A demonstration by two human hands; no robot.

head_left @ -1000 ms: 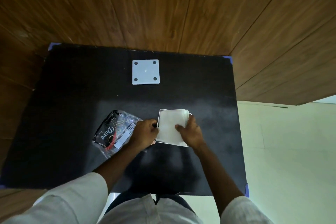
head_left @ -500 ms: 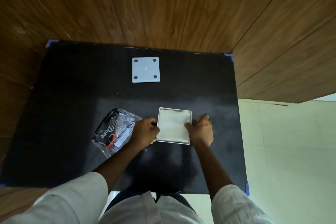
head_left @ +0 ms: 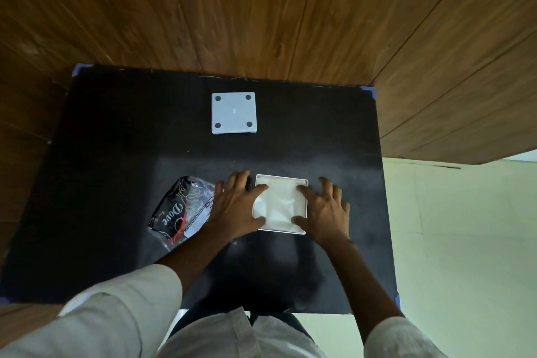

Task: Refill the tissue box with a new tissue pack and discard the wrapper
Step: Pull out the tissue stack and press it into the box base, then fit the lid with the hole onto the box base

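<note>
Wood wall [head_left: 261, 9]: brown panelling fills the top of your view and runs down the right behind the table.
Floor [head_left: 465, 241]: pale and greenish, to your right of the table.
Table [head_left: 116, 139]: a black top with blue tape at its corners; everything you are working on lies on it.
Your sleeves [head_left: 122, 314]: light fabric, at the bottom of the view on both sides.
Wrapper [head_left: 183, 212]: crumpled clear plastic with a black and red print (the word "Dove" reads upside down from where you stand). It lies on the table just left of your left hand, and your wrist covers its right edge.
Tissue box [head_left: 281, 231]: white, square, open at the top, sitting near the front centre of the table between your two hands.
Tissues [head_left: 279, 203]: a white stack lying flat inside the box, filling it nearly to the rim.
Box lid [head_left: 234, 113]: a pale square plate with four dark dots near its corners, lying flat toward the far edge of the table, well apart from the box.
Left hand [head_left: 235, 206]: spread flat and open, gripping nothing; index finger and thumb reach over the box's left edge onto the tissues.
Right hand [head_left: 325, 212]: likewise spread and open, holding nothing; index finger and thumb rest over the right edge on the tissues.
</note>
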